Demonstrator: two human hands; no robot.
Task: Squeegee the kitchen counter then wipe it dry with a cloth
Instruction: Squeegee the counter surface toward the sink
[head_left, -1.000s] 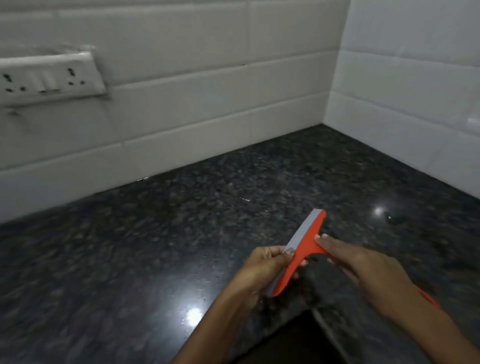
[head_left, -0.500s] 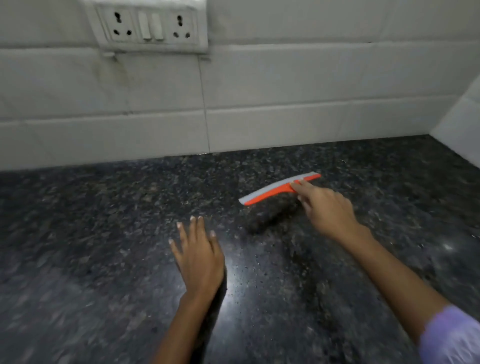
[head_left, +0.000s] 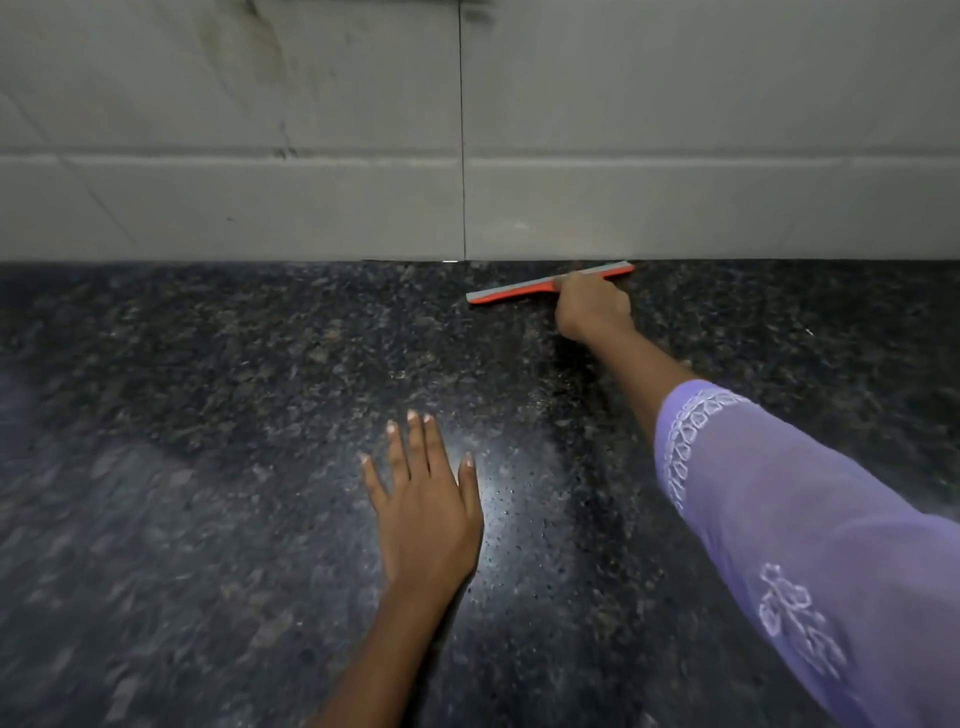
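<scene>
The right hand (head_left: 592, 306) has its grip closed on the orange squeegee (head_left: 519, 291), blade against the black granite tabletop (head_left: 208, 364). Just beyond stands the tiled wall (head_left: 675, 208). The left hand (head_left: 423, 514) lies flat, grip open, nearer the body.

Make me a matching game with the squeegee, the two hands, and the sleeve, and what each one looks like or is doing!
Things:
1. squeegee
2. left hand
3. right hand
4. sleeve

Descriptions:
A. purple with white embroidery
B. flat on the dark counter, fingers spread
C. orange and grey, near the tiled wall
D. closed around a handle

Pairs: 1-C, 2-B, 3-D, 4-A
</scene>
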